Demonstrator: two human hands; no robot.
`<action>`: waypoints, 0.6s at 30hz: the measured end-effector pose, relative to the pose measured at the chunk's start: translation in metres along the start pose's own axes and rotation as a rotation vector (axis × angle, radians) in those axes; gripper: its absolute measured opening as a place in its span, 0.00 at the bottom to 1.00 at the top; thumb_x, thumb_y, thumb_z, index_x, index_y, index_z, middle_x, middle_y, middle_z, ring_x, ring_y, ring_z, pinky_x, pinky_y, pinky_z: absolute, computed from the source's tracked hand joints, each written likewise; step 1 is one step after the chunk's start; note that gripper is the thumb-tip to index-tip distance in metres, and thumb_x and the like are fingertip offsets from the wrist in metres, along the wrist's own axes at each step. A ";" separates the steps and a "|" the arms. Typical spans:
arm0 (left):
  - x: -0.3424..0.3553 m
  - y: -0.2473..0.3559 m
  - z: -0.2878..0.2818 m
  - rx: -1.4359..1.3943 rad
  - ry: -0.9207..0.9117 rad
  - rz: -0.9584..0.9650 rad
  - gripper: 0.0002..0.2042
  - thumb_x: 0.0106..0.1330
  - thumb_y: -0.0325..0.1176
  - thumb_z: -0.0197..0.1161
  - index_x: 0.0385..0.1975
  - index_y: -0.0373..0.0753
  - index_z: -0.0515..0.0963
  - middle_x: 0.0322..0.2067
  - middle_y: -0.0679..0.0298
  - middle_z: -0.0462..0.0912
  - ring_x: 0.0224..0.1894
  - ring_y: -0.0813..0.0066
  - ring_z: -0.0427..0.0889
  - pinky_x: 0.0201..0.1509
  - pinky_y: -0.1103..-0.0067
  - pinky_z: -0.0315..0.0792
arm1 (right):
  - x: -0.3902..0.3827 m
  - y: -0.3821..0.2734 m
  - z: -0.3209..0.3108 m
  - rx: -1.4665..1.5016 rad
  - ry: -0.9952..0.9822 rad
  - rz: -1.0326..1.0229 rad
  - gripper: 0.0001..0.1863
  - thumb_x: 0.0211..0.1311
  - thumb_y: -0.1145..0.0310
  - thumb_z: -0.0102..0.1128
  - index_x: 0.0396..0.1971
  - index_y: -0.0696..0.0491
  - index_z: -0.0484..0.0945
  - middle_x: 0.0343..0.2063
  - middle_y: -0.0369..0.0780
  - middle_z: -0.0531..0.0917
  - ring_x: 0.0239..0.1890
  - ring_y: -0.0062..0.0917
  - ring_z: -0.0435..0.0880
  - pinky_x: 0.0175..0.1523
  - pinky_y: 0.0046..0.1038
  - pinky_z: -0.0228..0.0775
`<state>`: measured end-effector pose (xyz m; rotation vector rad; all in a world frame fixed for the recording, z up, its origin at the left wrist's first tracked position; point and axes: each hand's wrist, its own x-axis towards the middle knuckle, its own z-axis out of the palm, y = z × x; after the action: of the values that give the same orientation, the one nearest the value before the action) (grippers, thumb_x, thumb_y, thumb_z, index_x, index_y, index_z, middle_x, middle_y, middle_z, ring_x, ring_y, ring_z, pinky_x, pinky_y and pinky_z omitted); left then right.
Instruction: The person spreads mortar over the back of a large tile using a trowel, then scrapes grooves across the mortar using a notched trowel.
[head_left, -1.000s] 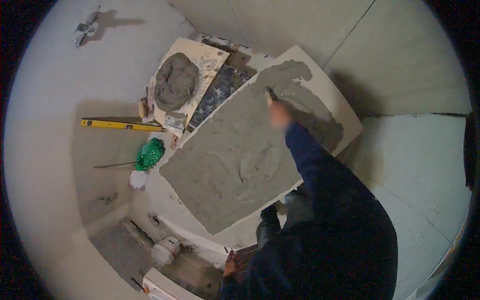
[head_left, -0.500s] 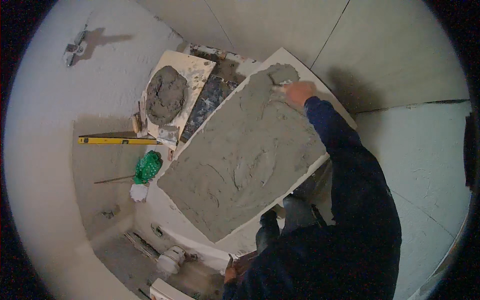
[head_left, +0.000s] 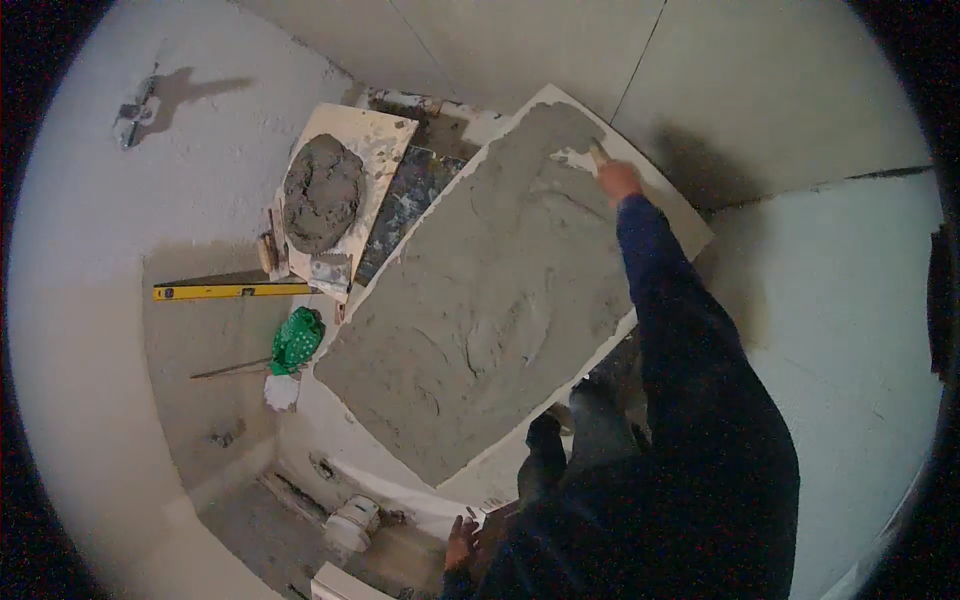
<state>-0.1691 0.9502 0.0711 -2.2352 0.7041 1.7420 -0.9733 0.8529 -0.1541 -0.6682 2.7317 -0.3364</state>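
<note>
My right hand (head_left: pixel 618 180) grips a trowel (head_left: pixel 600 155) by its pale handle, over the far right end of a large pale board (head_left: pixel 680 230) coated in wet grey mortar (head_left: pixel 470 310). A small bare white patch (head_left: pixel 565 157) shows beside the blade, which is mostly hidden. Low in the picture, my left hand (head_left: pixel 460 542) has curled fingers at a brown object (head_left: pixel 492 530) that I cannot make out, largely hidden by my dark sleeve.
A smaller board (head_left: pixel 375 135) carries a mortar heap (head_left: pixel 322 195) and notched trowel (head_left: pixel 330 272). Left are a yellow level (head_left: pixel 205 291), green cloth (head_left: pixel 297 340), wall fitting (head_left: pixel 135 120) and white bucket-like object (head_left: pixel 350 522). Walls (head_left: pixel 770 90) surround the board; my feet (head_left: pixel 543 450) are below.
My right hand with the trowel has moved up and right toward the board's far corner, where mortar now reaches nearer the edge. The camera view has shifted slightly.
</note>
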 end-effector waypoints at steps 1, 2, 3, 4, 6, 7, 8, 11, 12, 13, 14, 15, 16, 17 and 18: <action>0.007 0.000 0.000 -0.040 -0.001 0.006 0.33 0.58 0.51 0.58 0.55 0.34 0.59 0.43 0.53 0.76 0.44 0.66 0.74 0.48 0.71 0.70 | -0.012 0.005 0.000 0.086 -0.002 0.027 0.17 0.58 0.61 0.45 0.32 0.60 0.76 0.31 0.49 0.80 0.34 0.39 0.81 0.37 0.39 0.72; 0.007 -0.010 -0.008 -0.092 0.029 0.000 0.32 0.56 0.49 0.61 0.54 0.34 0.60 0.40 0.54 0.78 0.44 0.64 0.75 0.50 0.68 0.69 | -0.045 -0.006 0.008 0.234 -0.082 0.136 0.18 0.58 0.60 0.46 0.32 0.60 0.76 0.29 0.48 0.80 0.33 0.38 0.81 0.36 0.38 0.72; 0.016 -0.027 -0.020 -0.113 0.046 0.003 0.32 0.56 0.49 0.61 0.54 0.34 0.60 0.40 0.54 0.78 0.44 0.64 0.75 0.50 0.68 0.69 | -0.078 -0.019 0.010 0.373 -0.147 0.252 0.18 0.57 0.58 0.47 0.32 0.60 0.75 0.27 0.48 0.80 0.31 0.37 0.81 0.35 0.38 0.73; 0.038 -0.052 -0.036 -0.004 -0.042 0.186 0.33 0.53 0.47 0.63 0.54 0.35 0.60 0.38 0.55 0.79 0.46 0.60 0.74 0.52 0.66 0.67 | -0.100 -0.021 0.003 0.432 -0.226 0.350 0.19 0.56 0.57 0.48 0.32 0.60 0.75 0.26 0.48 0.80 0.30 0.36 0.81 0.35 0.37 0.73; 0.046 -0.055 -0.028 0.186 -0.124 0.317 0.34 0.48 0.42 0.66 0.54 0.35 0.62 0.38 0.56 0.79 0.50 0.54 0.70 0.56 0.62 0.63 | -0.157 -0.008 -0.009 0.086 -0.087 0.015 0.17 0.56 0.58 0.48 0.34 0.56 0.76 0.27 0.49 0.80 0.31 0.39 0.81 0.36 0.39 0.72; 0.049 -0.054 -0.024 0.280 -0.159 0.390 0.34 0.46 0.39 0.67 0.54 0.36 0.62 0.38 0.57 0.79 0.52 0.51 0.69 0.59 0.60 0.61 | -0.186 -0.003 -0.014 0.074 -0.018 -0.020 0.16 0.56 0.58 0.48 0.35 0.54 0.76 0.27 0.49 0.80 0.32 0.40 0.80 0.37 0.40 0.72; 0.073 -0.073 -0.032 0.293 -0.215 0.482 0.31 0.49 0.39 0.65 0.54 0.37 0.63 0.38 0.58 0.79 0.52 0.51 0.69 0.60 0.61 0.60 | -0.197 -0.019 -0.007 0.307 0.057 0.005 0.15 0.55 0.58 0.48 0.36 0.52 0.77 0.28 0.50 0.80 0.33 0.42 0.80 0.38 0.40 0.71; 0.105 -0.103 -0.053 0.856 -0.255 0.824 0.28 0.56 0.40 0.60 0.56 0.39 0.61 0.39 0.58 0.79 0.51 0.52 0.71 0.58 0.61 0.62 | -0.224 -0.071 0.015 0.567 0.114 -0.137 0.14 0.55 0.61 0.47 0.36 0.50 0.77 0.31 0.50 0.80 0.37 0.46 0.78 0.41 0.42 0.70; 0.107 -0.113 -0.063 1.345 -0.115 1.134 0.28 0.59 0.41 0.57 0.58 0.40 0.59 0.41 0.57 0.78 0.50 0.54 0.73 0.54 0.61 0.66 | -0.237 -0.104 0.006 0.495 0.006 -0.130 0.13 0.56 0.63 0.46 0.36 0.50 0.77 0.33 0.49 0.80 0.38 0.46 0.78 0.42 0.42 0.70; 0.106 -0.104 -0.059 1.110 -0.186 0.983 0.28 0.60 0.41 0.56 0.59 0.40 0.57 0.42 0.57 0.77 0.50 0.55 0.74 0.52 0.63 0.67 | -0.238 -0.112 -0.006 0.484 0.017 -0.110 0.13 0.56 0.63 0.46 0.36 0.50 0.77 0.33 0.49 0.80 0.38 0.46 0.78 0.42 0.42 0.70; 0.101 -0.092 -0.054 0.734 -0.271 0.670 0.28 0.62 0.41 0.55 0.60 0.41 0.55 0.44 0.57 0.76 0.49 0.57 0.74 0.49 0.64 0.69 | -0.229 -0.112 -0.020 0.257 -0.113 -0.161 0.14 0.56 0.64 0.45 0.39 0.49 0.77 0.34 0.48 0.80 0.39 0.45 0.78 0.43 0.42 0.70; 0.097 -0.080 -0.052 0.430 -0.290 0.415 0.29 0.63 0.41 0.54 0.61 0.41 0.53 0.45 0.57 0.76 0.48 0.59 0.75 0.47 0.65 0.70 | -0.220 -0.106 -0.030 0.034 -0.249 -0.210 0.15 0.57 0.64 0.44 0.42 0.47 0.76 0.36 0.47 0.80 0.40 0.44 0.78 0.44 0.42 0.69; 0.092 -0.071 -0.051 0.296 -0.294 0.305 0.29 0.64 0.41 0.53 0.62 0.41 0.51 0.46 0.56 0.75 0.48 0.60 0.75 0.44 0.66 0.72 | -0.211 -0.090 -0.028 0.032 -0.241 -0.182 0.15 0.57 0.64 0.44 0.42 0.47 0.76 0.36 0.47 0.80 0.40 0.44 0.78 0.44 0.42 0.69; 0.089 -0.061 -0.049 0.257 -0.333 0.320 0.29 0.65 0.41 0.51 0.63 0.41 0.49 0.47 0.56 0.74 0.47 0.62 0.76 0.41 0.68 0.74 | -0.200 -0.070 -0.018 0.017 -0.199 -0.089 0.17 0.57 0.64 0.44 0.45 0.47 0.75 0.38 0.46 0.80 0.41 0.43 0.78 0.44 0.42 0.69; 0.087 -0.061 -0.061 0.197 -0.435 0.406 0.30 0.65 0.40 0.51 0.64 0.41 0.48 0.48 0.57 0.73 0.46 0.64 0.76 0.40 0.69 0.74 | -0.204 -0.062 -0.012 0.012 -0.177 -0.008 0.19 0.58 0.64 0.44 0.48 0.48 0.73 0.39 0.45 0.80 0.42 0.42 0.78 0.45 0.43 0.69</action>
<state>-0.0715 0.9548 -0.0029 -1.5806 1.2144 2.1308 -0.7805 0.8993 -0.0765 -0.6715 2.5582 -0.2816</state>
